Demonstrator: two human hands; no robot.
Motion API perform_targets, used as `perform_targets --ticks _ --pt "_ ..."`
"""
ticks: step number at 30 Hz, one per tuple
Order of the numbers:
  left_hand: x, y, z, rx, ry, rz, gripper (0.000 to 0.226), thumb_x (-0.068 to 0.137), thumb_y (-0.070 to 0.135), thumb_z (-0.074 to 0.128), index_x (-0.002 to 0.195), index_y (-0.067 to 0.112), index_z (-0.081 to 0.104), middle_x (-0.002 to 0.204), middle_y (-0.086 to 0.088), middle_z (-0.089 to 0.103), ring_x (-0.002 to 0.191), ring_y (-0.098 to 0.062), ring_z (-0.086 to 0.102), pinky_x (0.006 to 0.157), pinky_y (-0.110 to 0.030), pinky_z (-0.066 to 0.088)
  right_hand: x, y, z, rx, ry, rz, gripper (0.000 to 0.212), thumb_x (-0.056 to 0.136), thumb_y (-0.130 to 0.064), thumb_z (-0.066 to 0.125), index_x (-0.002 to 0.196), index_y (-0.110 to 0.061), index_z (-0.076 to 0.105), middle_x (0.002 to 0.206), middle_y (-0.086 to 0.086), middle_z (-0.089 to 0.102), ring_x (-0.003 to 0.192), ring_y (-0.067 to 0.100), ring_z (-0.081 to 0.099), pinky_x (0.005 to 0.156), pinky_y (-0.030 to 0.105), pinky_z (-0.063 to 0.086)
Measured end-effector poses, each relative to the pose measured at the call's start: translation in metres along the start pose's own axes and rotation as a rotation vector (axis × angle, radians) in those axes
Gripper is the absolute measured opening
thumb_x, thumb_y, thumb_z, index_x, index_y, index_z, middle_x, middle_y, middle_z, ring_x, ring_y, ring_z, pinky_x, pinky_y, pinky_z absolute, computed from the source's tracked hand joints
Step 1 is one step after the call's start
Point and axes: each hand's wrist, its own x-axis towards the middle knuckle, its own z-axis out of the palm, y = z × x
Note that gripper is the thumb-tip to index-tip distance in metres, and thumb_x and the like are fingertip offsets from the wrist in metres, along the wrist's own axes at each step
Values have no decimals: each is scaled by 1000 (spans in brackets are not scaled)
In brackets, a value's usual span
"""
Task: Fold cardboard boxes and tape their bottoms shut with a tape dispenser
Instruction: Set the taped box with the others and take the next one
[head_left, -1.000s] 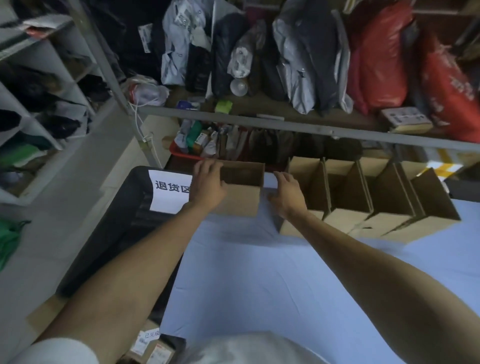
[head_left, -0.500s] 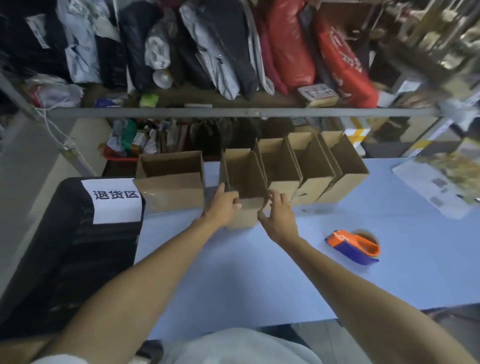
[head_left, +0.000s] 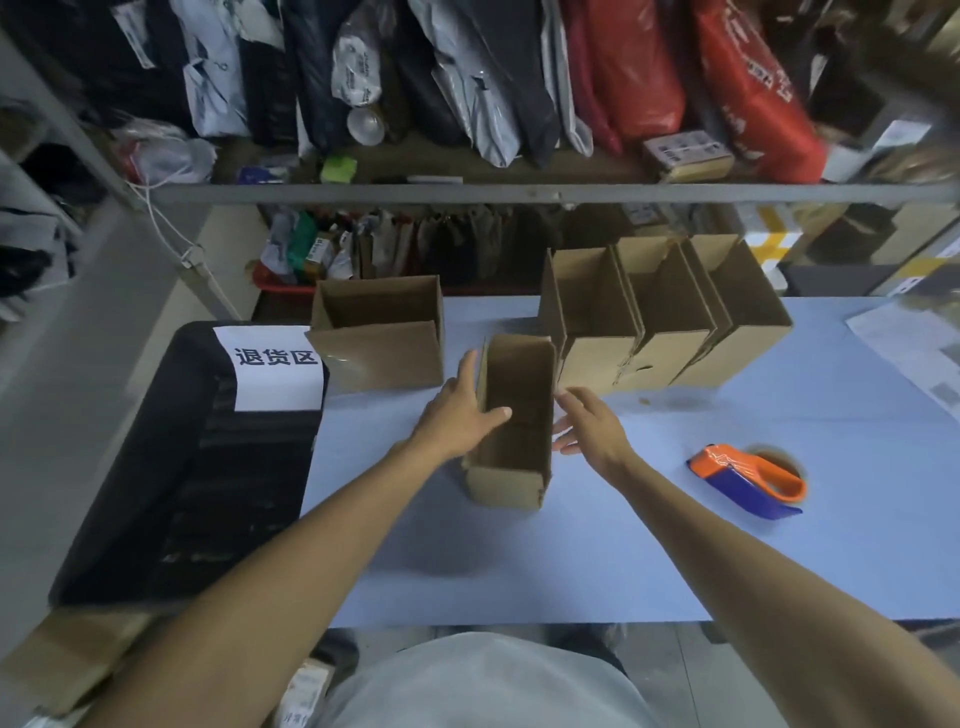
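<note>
An open cardboard box (head_left: 511, 421) on the table (head_left: 571, 561) is gripped at its left wall by the left hand (head_left: 460, 418), thumb inside. The right hand (head_left: 589, 428) is held beside it, fingers (head_left: 571, 402) spread, contact unclear.

You get dim, flat indoor light with a bluish cast. The table (head_left: 571, 561) is the brightest area; the shelf (head_left: 519, 193) behind its far edge sits in murk. Soft shadows only. Wide-angle bending warps the frame edges, and motion blur smears the top right corner. No glare.
</note>
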Motion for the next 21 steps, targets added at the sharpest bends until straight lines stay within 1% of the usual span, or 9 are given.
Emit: perform_targets --ticks 2,4,7,10,12,14,16,19,21 --pt "3 3 -4 82 -17 -10 93 90 46 63 153 35 -4 155 -14 31 131 -35 46 102 -45 46 1 0 -1 -37 -20 -6 43 93 -61 47 116 -26 56 84 5 70 71 22 71 69 35 62" --pt "2 8 -2 62 -36 23 89 88 51 63 153 39 3 156 -12 26 135 -34 42 105 -47 44 1 2 -1 -114 -29 -40 31 90 -66 47 106 -41 55 98 -5 67 82 18 68 72 32 61" --pt "1 17 9 104 -84 3 81 79 71 58 146 36 30 152 -6 24 131 -33 44 104 -49 45 -3 2 6 -142 -61 -102 16 92 -67 39 96 -57 50 105 -21 59 98 10 60 81 29 53" --pt "4 21 14 218 -80 -117 80 70 81 58 126 25 54 143 -5 30 120 -32 51 99 -48 48 -11 3 14 -74 -51 -144 27 99 -63 27 101 -57 53 105 -27 62 104 5 61 80 22 52" --pt "6 17 12 250 -22 -133 59 70 72 66 103 23 62 131 -6 37 105 -27 56 92 -44 51 -13 6 13 -71 -63 -150 30 101 -61 26 112 -57 54 106 -26 66 109 4 61 83 23 51" --pt "8 10 9 210 -6 -96 37 70 58 73 86 26 64 117 0 41 92 -21 57 82 -37 50 -10 7 11 -118 -112 -129 29 101 -58 30 124 -53 48 111 -20 67 114 11 59 89 30 50" --pt "10 1 4 80 -39 -44 24 65 48 75 74 27 67 108 3 47 91 -18 57 79 -36 49 -5 9 8 -201 -110 -76 46 99 -57 40 141 -39 38 134 -4 58 122 22 54 97 37 47" --pt "9 -14 1 -188 -201 -22 21 63 38 72 76 21 71 95 -2 66 94 -19 61 93 -44 49 -2 15 3 -205 -3 18 72 91 -62 52 151 -28 29 154 6 35 136 30 40 103 42 40" --pt "6 -24 5 -280 -267 -57 28 61 36 66 79 15 70 93 -6 68 95 -23 62 93 -44 45 -3 20 0 -186 -25 44 73 88 -64 56 149 -31 33 153 5 37 133 29 43 99 40 42"
